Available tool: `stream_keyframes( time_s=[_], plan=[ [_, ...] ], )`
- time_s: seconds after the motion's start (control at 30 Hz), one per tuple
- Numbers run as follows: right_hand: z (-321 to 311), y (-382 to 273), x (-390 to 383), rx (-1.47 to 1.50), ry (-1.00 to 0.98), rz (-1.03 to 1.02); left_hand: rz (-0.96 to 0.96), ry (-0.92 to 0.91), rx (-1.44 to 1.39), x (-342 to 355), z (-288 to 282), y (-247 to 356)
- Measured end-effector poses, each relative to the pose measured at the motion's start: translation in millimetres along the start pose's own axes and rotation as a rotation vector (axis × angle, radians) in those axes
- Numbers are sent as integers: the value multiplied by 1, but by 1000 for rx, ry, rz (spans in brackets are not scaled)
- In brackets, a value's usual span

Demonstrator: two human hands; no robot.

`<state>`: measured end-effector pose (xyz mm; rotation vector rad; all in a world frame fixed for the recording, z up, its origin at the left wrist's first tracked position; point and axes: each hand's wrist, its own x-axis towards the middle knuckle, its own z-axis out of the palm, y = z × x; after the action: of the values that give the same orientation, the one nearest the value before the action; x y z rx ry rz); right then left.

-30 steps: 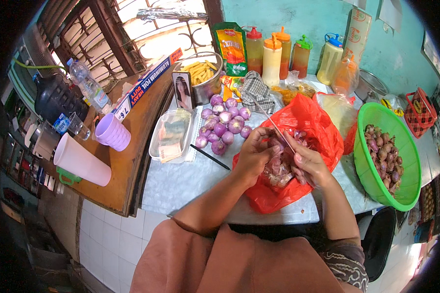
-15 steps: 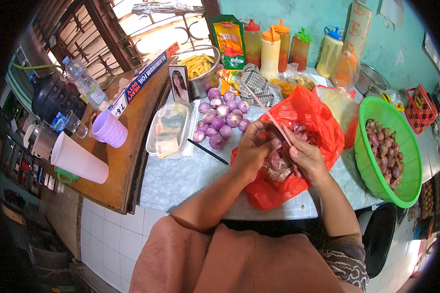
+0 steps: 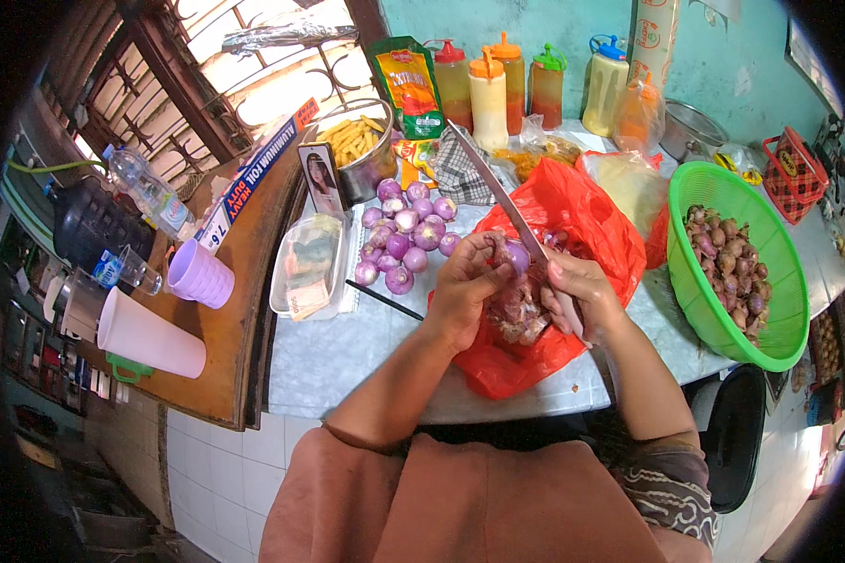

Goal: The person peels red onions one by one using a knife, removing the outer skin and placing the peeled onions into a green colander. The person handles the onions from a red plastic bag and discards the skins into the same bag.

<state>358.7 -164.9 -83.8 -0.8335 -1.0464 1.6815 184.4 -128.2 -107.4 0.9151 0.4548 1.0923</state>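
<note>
My left hand point(image 3: 466, 302) grips a purple shallot point(image 3: 515, 256) with papery skin over the open red plastic bag point(image 3: 526, 373), which holds loose skins point(image 3: 516, 324). My right hand point(image 3: 582, 298) is closed on a long knife point(image 3: 498, 194), its blade slanting up to the left beside the shallot. Several peeled purple shallots point(image 3: 406, 239) are piled left of the bag, next to a clear plastic container point(image 3: 307, 267) and a thin black rod point(image 3: 385, 300). Unpeeled shallots point(image 3: 728, 272) fill the green colander point(image 3: 789, 291) at the right.
A steel pot point(image 3: 355, 178) of fries and a propped phone point(image 3: 323, 178) stand behind the shallots. Squeeze bottles point(image 3: 486, 103) line the back wall. A red checked basket point(image 3: 793, 183) sits back right. Cups point(image 3: 150, 333), water bottles point(image 3: 150, 188) and a foil box point(image 3: 253, 178) occupy the wooden table point(image 3: 225, 366).
The knife has swung to a steeper slant, with more of its blade raised, and my right hand has turned with it. A purple shallot now shows more clearly in my left fingers.
</note>
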Motion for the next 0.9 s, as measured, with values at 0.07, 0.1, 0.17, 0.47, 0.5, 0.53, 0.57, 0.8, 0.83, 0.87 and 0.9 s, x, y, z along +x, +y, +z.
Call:
stream_keyframes(
  time_s=[0.07, 0.1, 0.17, 0.47, 0.5, 0.53, 0.57, 0.8, 0.83, 0.87, 0.9],
  plan=[
    [-1, -1, 0, -11, -1, 14, -9, -22, -22, -1, 0, 1],
    [-3, -2, 0, -17, -10, 25, -10, -19, -31, -1, 1, 1],
    [-5, -2, -1, -9, -18, 33, -42, -52, -79, -1, 2, 3],
    [-2, 3, 1, -85, -69, -16, -187, -96, -180, -2, 1, 10],
    [-3, 4, 1, -102, -100, -16, -149, -73, -108, -1, 1, 4],
    [-4, 5, 1, -119, -131, -19, -111, -52, -34, -1, 1, 1],
    [-3, 6, 1, -145, -114, -25, -128, -10, 15, -1, 2, 1],
    [-4, 3, 1, -119, 44, -73, -118, -19, 22, -3, 4, 0],
    [-5, 2, 1, -115, 49, -68, -142, -46, 22, -3, 2, -1],
    [-5, 2, 1, -112, 56, -63, -167, -75, 22, -4, 0, -1],
    [-5, 1, 1, -108, 64, -58, -146, -102, 26, -4, 0, 0]
  ],
)
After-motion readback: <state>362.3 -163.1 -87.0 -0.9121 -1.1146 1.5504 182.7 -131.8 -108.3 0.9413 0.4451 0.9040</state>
